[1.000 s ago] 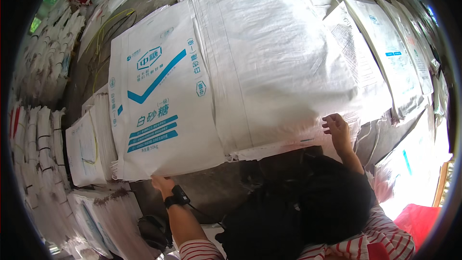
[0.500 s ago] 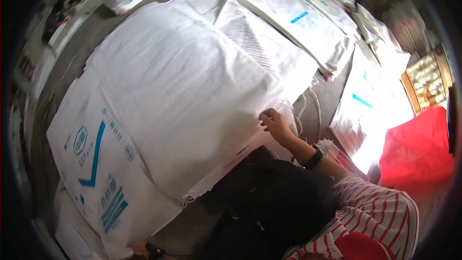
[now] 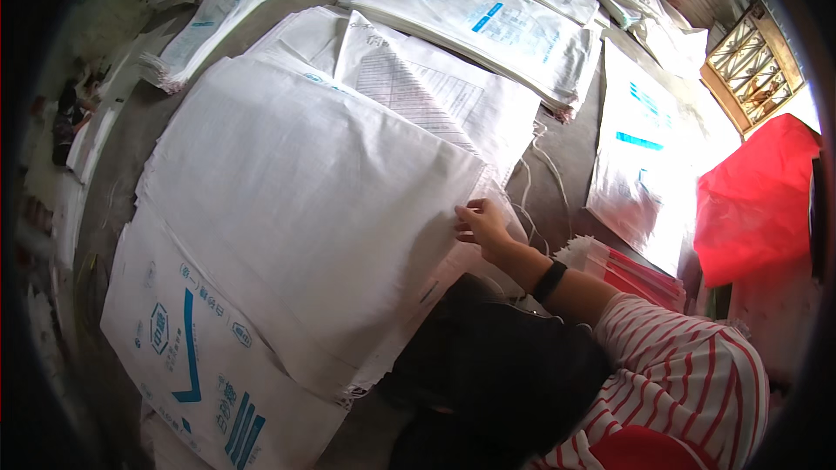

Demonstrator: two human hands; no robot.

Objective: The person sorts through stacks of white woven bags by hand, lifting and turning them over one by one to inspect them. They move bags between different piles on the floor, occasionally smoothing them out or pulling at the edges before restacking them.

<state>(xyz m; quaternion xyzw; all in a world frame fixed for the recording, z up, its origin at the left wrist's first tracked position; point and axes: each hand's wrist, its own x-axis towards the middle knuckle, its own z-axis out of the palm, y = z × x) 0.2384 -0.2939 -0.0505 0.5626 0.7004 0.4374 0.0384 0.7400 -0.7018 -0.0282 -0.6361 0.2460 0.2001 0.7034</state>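
A wide pile of flat white woven sacks [image 3: 287,183] spreads before me, its top sack plain side up. My right hand [image 3: 481,224], with a black band on the wrist, is at the near right edge of that top sack, its fingers closed in a pinch on the edge. At the near left, a sack with blue print [image 3: 174,339] sticks out from under the plain one. Beyond the pile's far right edge, a folded-over sack flap with printed lines [image 3: 409,87] shows. My left hand is out of view.
More stacked white sacks [image 3: 488,22] lie on the grey floor behind, and a single stack [image 3: 640,157] on the right. A red bag [image 3: 758,200] stands at the far right below a wooden-framed lattice [image 3: 756,65]. Loose white cords [image 3: 549,165] trail beside the pile.
The view has shifted, so more of the floor and back stacks show. My left hand, at the lower left edge before, has gone out of view. My right hand stays at the sack's edge.
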